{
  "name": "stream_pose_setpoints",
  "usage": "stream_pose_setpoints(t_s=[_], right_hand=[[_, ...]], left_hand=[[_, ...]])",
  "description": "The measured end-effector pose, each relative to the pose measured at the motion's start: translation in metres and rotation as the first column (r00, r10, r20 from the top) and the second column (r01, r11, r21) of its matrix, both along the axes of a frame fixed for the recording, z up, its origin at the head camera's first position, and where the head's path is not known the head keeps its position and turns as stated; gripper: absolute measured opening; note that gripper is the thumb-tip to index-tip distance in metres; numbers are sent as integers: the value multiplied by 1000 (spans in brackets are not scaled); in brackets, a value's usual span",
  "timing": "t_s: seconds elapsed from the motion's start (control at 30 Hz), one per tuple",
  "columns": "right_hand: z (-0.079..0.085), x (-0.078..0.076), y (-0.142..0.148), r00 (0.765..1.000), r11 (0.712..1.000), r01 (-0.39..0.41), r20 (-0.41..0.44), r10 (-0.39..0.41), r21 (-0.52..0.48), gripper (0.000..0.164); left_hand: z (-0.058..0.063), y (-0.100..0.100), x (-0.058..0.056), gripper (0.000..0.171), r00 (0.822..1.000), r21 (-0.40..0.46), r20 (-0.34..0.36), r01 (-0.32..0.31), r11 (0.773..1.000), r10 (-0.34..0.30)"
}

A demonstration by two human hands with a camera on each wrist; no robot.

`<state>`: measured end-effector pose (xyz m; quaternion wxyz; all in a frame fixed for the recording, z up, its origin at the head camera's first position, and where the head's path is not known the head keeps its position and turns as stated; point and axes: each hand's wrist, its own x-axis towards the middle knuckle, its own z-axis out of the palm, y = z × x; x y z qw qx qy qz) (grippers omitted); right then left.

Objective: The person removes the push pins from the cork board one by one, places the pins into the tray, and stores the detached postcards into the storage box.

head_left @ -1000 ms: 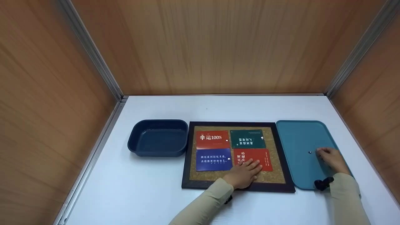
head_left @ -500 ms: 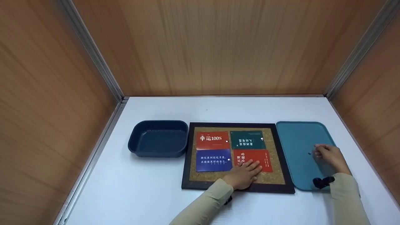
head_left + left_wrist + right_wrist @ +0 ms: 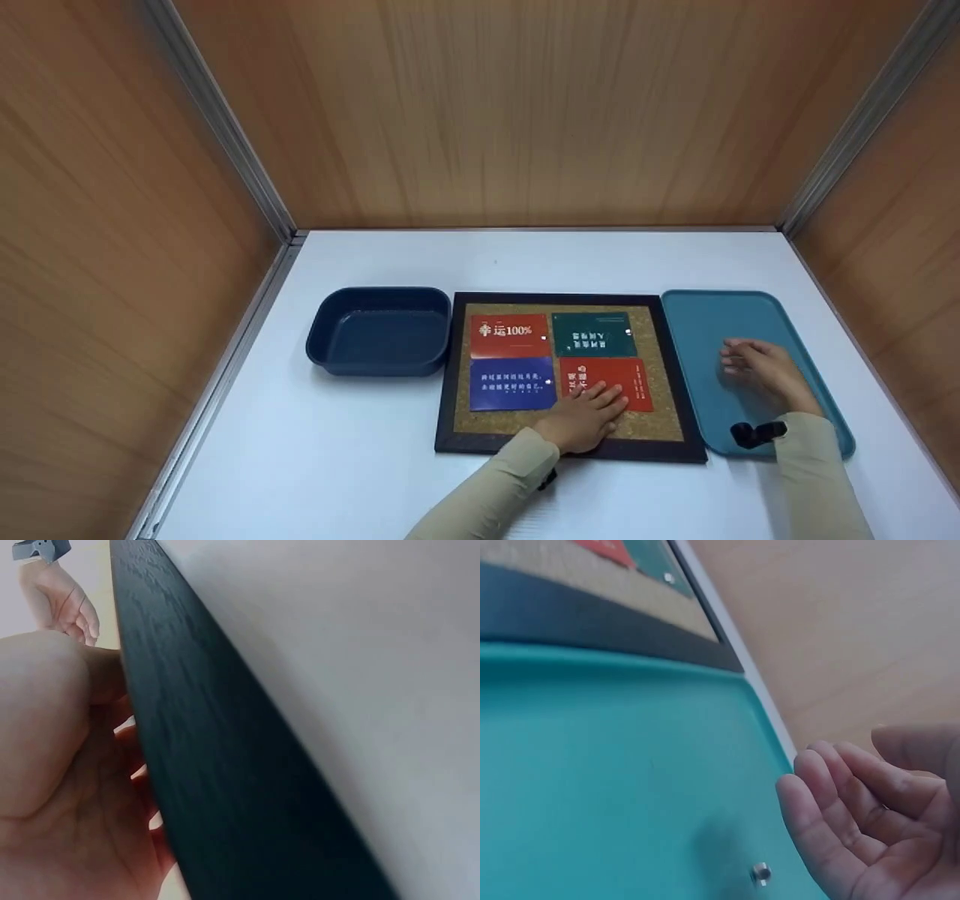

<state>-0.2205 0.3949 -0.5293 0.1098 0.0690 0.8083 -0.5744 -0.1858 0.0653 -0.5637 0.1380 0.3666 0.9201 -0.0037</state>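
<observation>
My left hand [image 3: 583, 421] rests with straight, spread fingers on the lower right red card [image 3: 640, 379] of a corkboard [image 3: 637, 429]. In the left wrist view its palm [image 3: 52, 765] lies beside the board's dark frame [image 3: 195, 720]. Over the teal tray [image 3: 709, 315] is my right hand [image 3: 769, 369], its fingers loosely curled and nothing visible in them. A small silver push pin [image 3: 761, 873] lies on the tray near those fingers; the hand hides it in the head view. Silver pins show on the upper red card [image 3: 510, 346], green card [image 3: 611, 326] and blue card [image 3: 514, 367].
To the left of the corkboard stands a deep navy dish [image 3: 390, 341]. The tray adjoins the board's right edge. Wooden panels [image 3: 525, 112] enclose the white table [image 3: 337, 465] at the back and both sides.
My right hand has shifted left across the tray, from beside the pin to above it, and its fingers have loosened. The left hand stays in place on the card.
</observation>
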Motion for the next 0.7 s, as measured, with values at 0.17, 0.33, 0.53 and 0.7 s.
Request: stream_pose_setpoints(t_s=[0.17,0.33,0.53,0.7], right_hand=[[-1,-1,-10,1000,995,-28,5,29,-92,67],[-2,-3,-22,999,988,-24,32,29,-155,63],[-4,-3,-33,997,972,-34,63,50,-232,60],[-9,-3,-43,994,964,-39,88,64,-263,62]], left_hand=[[3,0,0,50,1000,1,20,-3,1000,3],[2,0,-1,50,1000,-5,27,-3,1000,3],[4,-1,0,50,1000,3,19,3,1000,-3],[4,-1,1,50,1000,-4,5,8,1000,-8]])
